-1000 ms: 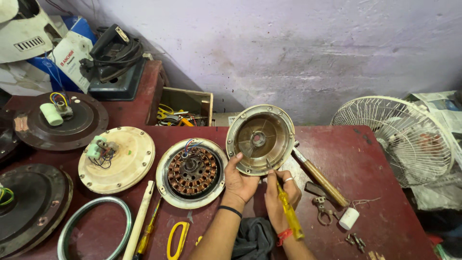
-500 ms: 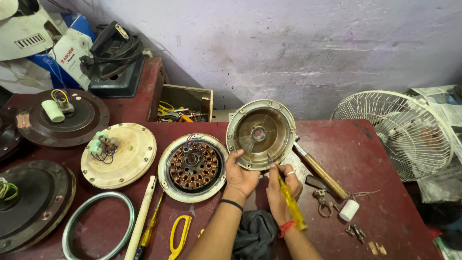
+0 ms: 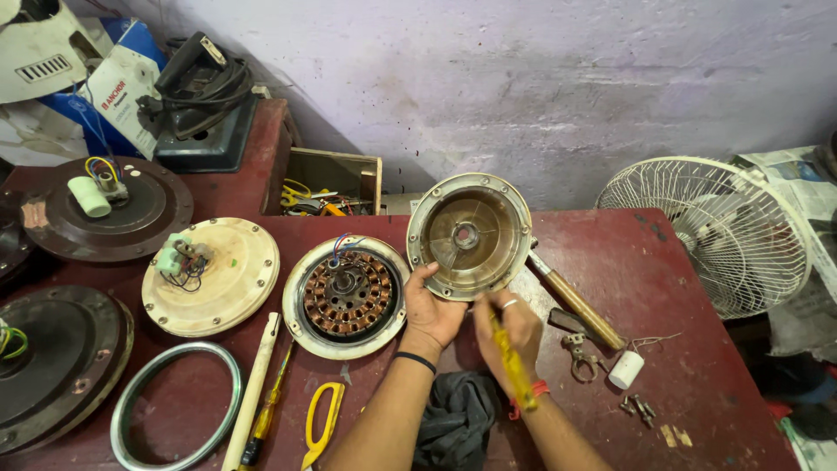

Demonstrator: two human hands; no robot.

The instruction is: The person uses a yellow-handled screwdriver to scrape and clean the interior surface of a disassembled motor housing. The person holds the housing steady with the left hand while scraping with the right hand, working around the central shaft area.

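Table (image 3: 663, 262): dark red, it carries all your parts.
Motor cover (image 3: 470, 234): round metal shell, tilted up at the table's back edge, hollow side facing you.
Winding (image 3: 348, 295): copper coils in a white ring, just left of the cover.
Left hand (image 3: 433, 310): your fingers close on the cover's lower rim.
Right hand (image 3: 510, 327): wrapped tight around the yellow screwdriver (image 3: 513, 368), its tip at the rim.
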